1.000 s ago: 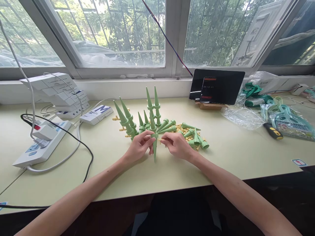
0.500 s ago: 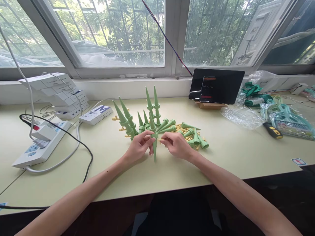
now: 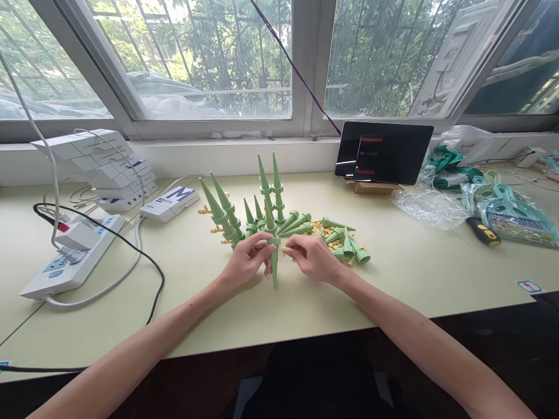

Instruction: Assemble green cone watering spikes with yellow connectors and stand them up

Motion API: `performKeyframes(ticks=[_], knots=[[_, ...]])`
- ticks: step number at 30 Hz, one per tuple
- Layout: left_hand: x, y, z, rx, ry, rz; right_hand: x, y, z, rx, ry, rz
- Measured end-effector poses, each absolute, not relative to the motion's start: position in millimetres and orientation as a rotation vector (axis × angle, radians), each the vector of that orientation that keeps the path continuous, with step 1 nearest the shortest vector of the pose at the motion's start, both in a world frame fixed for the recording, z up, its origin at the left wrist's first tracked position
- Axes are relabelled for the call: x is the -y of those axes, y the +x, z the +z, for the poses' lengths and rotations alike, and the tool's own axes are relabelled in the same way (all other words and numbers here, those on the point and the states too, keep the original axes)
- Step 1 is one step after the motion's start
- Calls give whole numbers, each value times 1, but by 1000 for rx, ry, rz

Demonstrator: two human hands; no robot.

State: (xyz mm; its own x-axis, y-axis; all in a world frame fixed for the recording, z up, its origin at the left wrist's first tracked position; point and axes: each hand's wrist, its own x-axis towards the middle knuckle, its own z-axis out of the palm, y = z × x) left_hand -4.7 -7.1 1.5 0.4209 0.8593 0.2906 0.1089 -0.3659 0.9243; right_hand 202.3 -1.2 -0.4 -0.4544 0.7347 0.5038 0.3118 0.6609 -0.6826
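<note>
Between the fingers of my left hand (image 3: 250, 256) is a green plastic watering spike (image 3: 274, 267), its tip pointing down toward me. My right hand (image 3: 315, 256) pinches a small yellow valve (image 3: 285, 250) close to the spike's right side; whether the two touch I cannot tell. Behind my hands, several green spikes stand upright in stacks (image 3: 220, 212), some with yellow valves sticking out at the left. To the right lies a pile of loose green spikes (image 3: 348, 241) mixed with small yellow valves (image 3: 322, 228).
At the left are a white power strip (image 3: 74, 256) with cables, a stack of white boxes (image 3: 98, 166) and a single box (image 3: 170, 203). A tablet and phone (image 3: 384, 154) lean at the back. Bagged teal items (image 3: 510, 209) and a black-yellow tool (image 3: 484, 231) lie right.
Both hands keep their hold on the spike and the yellow valve, with hardly any movement. The view has shifted very slightly.
</note>
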Motion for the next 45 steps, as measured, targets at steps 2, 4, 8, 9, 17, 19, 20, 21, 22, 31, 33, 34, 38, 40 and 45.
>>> performKeyframes(ticks=[2, 4, 8, 9, 17, 19, 20, 21, 22, 31, 33, 34, 38, 40, 45], knots=[[7, -4, 1, -838, 1761, 1031, 0, 203, -2, 2055, -806, 654], [7, -4, 1, -840, 1755, 1032, 0, 203, -3, 2060, -807, 660], [7, -4, 1, -843, 1754, 1027, 1, 203, 0, 2053, -807, 671], [7, -4, 1, -841, 1755, 1027, 1, 203, 1, 2048, -806, 670], [8, -4, 1, -846, 1757, 1030, 0, 203, -4, 2074, -808, 635], [7, -4, 1, -850, 1759, 1027, -1, 203, -6, 2090, -816, 628], [7, -4, 1, -852, 1758, 1028, -2, 204, -6, 2095, -818, 627], [7, -4, 1, -853, 1755, 1027, -2, 204, -5, 2097, -819, 626], [7, -4, 0, -851, 1753, 1026, -1, 204, -4, 2095, -818, 627], [7, -4, 1, -830, 1755, 1023, 3, 203, 1, 2059, -813, 631], [7, -4, 1, -828, 1750, 1023, 1, 203, -2, 2075, -806, 627], [7, -4, 1, -829, 1748, 1022, 0, 203, -4, 2082, -803, 624], [7, -4, 0, -833, 1747, 1021, -1, 204, -6, 2095, -800, 619], [7, -4, -1, -833, 1751, 1018, -1, 203, -4, 2087, -802, 626], [7, -4, 0, -822, 1761, 1014, 2, 202, 1, 2055, -802, 644]])
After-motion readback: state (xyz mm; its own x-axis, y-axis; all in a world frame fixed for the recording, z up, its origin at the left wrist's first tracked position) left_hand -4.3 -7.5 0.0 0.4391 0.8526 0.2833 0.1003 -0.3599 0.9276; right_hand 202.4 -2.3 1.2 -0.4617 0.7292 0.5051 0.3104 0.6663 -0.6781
